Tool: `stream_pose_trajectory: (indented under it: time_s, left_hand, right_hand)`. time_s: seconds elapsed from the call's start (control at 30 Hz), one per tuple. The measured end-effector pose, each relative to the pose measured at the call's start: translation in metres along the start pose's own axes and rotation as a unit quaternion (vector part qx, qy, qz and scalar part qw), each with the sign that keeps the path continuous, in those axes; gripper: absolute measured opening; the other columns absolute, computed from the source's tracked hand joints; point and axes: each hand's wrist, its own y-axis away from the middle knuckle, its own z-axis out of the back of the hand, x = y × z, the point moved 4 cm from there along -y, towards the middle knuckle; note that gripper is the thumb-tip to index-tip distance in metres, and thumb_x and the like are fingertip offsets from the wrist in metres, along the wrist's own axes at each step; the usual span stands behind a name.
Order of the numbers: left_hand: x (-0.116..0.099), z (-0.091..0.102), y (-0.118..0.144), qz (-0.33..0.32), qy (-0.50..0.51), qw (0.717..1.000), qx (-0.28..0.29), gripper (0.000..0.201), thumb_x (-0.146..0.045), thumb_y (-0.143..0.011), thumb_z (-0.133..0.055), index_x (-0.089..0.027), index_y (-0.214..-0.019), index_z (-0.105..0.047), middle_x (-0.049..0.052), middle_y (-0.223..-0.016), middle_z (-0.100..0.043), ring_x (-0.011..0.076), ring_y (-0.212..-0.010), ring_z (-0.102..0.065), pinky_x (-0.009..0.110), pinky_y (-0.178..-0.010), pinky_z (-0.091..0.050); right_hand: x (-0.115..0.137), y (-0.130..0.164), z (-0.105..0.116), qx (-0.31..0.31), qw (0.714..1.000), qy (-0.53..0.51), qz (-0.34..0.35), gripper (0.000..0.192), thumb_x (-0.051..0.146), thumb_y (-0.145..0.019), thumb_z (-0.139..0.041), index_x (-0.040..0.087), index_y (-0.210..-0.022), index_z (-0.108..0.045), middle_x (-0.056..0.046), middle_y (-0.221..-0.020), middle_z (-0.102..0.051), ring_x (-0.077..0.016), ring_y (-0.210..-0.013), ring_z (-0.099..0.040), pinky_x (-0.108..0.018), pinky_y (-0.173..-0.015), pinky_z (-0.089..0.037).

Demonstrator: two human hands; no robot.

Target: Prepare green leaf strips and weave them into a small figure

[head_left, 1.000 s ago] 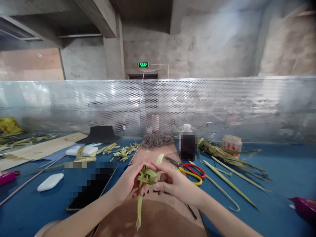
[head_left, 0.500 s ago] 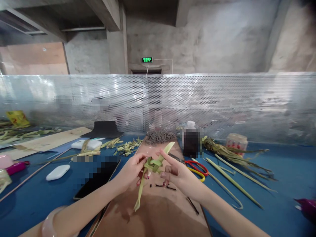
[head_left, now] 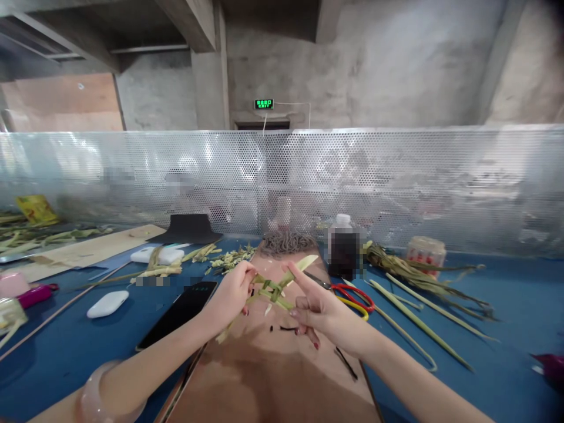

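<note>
Leaf strip (head_left: 269, 289): long axis diagonal, tip up-right, tail down-left.
Left hand (head_left: 231, 296): pinches strip's left part.
Right hand (head_left: 319, 308): fingers closed on its right part; knot between hands.

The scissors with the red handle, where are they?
In the head view, the scissors lie on the blue table, just right of the right hand and in front of the dark bottle.

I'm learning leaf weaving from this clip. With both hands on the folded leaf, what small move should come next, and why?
Probably draw the knot snug: the left hand pinches one side of the green leaf strip, the right hand the other, and the crossing in the middle looks loose, with ends sticking out both ways.
</note>
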Motion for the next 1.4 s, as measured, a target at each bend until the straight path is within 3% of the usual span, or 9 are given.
stream_pose_trajectory:
  time_s: [0.47,0.6,0.73,0.83,0.97,1.1,1.2,1.3,1.4]
  left_hand:
    - [-0.005,0.016,-0.011,0.017,-0.059,0.998,0.019,0.023,-0.039,-0.088,-0.038,-0.021,-0.074,-0.043,-0.008,-0.05,-0.036,0.0086,-0.029,-0.034,0.02,-0.031,-0.029]
    - [-0.002,0.013,-0.009,0.038,-0.046,0.998,0.014,0.021,-0.039,-0.087,-0.041,-0.021,-0.077,-0.045,-0.007,-0.051,-0.039,0.0077,-0.028,-0.034,0.019,-0.031,-0.029]
    - [0.001,0.002,-0.003,0.073,-0.036,0.996,0.022,0.02,-0.038,-0.087,-0.04,-0.02,-0.081,-0.046,-0.006,-0.055,-0.044,0.0071,-0.027,-0.035,0.019,-0.03,-0.031]
    - [-0.002,-0.008,0.005,0.077,-0.023,0.996,0.038,0.018,-0.036,-0.088,-0.038,-0.02,-0.082,-0.045,-0.005,-0.061,-0.046,0.0071,-0.033,-0.039,0.019,-0.032,-0.034]
    - [-0.005,-0.017,0.012,0.071,0.022,0.996,0.054,0.019,-0.036,-0.09,-0.035,-0.021,-0.093,-0.044,-0.003,-0.071,-0.051,0.0071,-0.036,-0.04,0.02,-0.034,-0.037]
    - [-0.011,-0.017,0.015,-0.002,0.068,0.997,0.046,0.03,-0.042,-0.089,-0.038,-0.022,-0.112,-0.038,0.002,-0.089,-0.057,0.009,-0.046,-0.05,0.022,-0.044,-0.041]
    - [-0.02,-0.015,0.017,-0.074,0.055,0.995,0.036,0.026,-0.04,-0.088,-0.045,-0.02,-0.104,-0.043,0.006,-0.105,-0.055,0.0089,-0.059,-0.053,0.023,-0.056,-0.044]
    - [-0.026,-0.021,0.022,-0.083,0.041,0.99,0.106,0.023,-0.041,-0.087,-0.046,-0.018,-0.087,-0.049,0.005,-0.101,-0.056,0.008,-0.056,-0.05,0.024,-0.056,-0.043]
    - [-0.029,-0.024,0.024,-0.1,0.019,0.984,0.148,0.029,-0.04,-0.085,-0.048,-0.017,-0.067,-0.05,0.005,-0.098,-0.056,0.0116,-0.065,-0.054,0.025,-0.061,-0.045]
  right_hand:
    - [0.017,0.005,0.007,0.012,0.999,0.016,-0.032,0.09,0.009,-0.076,-0.051,0.03,-0.146,0.001,0.01,-0.057,-0.047,-0.0072,-0.043,-0.046,-0.015,-0.035,-0.042]
    - [0.013,0.005,0.015,0.032,0.997,0.057,-0.027,0.088,0.014,-0.08,-0.053,0.029,-0.146,0.003,0.01,-0.059,-0.049,-0.0084,-0.047,-0.052,-0.021,-0.045,-0.049]
    - [0.005,0.001,0.018,0.004,0.984,0.179,0.008,0.076,0.024,-0.083,-0.057,0.024,-0.146,-0.014,0.003,-0.074,-0.06,-0.0122,-0.069,-0.058,-0.03,-0.069,-0.051]
    - [0.001,-0.002,0.008,-0.059,0.973,0.224,0.014,0.073,0.031,-0.08,-0.062,0.021,-0.142,-0.027,0.001,-0.077,-0.06,-0.0129,-0.069,-0.056,-0.031,-0.068,-0.049]
    - [-0.004,-0.005,-0.006,-0.121,0.98,0.157,0.009,0.075,0.027,-0.075,-0.066,0.018,-0.141,-0.03,0.004,-0.066,-0.056,-0.0141,-0.063,-0.057,-0.031,-0.064,-0.05]
    - [-0.004,-0.006,-0.004,-0.099,0.995,0.013,-0.011,0.068,0.023,-0.077,-0.063,0.017,-0.138,-0.034,0.002,-0.07,-0.06,-0.0141,-0.062,-0.059,-0.031,-0.063,-0.051]
    - [-0.005,-0.005,0.002,-0.099,0.989,-0.103,-0.039,0.068,0.019,-0.074,-0.066,0.015,-0.136,-0.037,-0.002,-0.082,-0.062,-0.0105,-0.058,-0.056,-0.026,-0.057,-0.049]
    - [-0.006,-0.005,0.002,-0.092,0.984,-0.143,-0.052,0.065,0.019,-0.074,-0.067,0.013,-0.133,-0.04,-0.001,-0.076,-0.06,-0.01,-0.057,-0.055,-0.022,-0.053,-0.046]
    - [-0.007,-0.004,-0.002,-0.081,0.983,-0.154,-0.058,0.061,0.019,-0.075,-0.067,0.014,-0.131,-0.043,-0.001,-0.078,-0.059,-0.0087,-0.057,-0.054,-0.021,-0.053,-0.045]
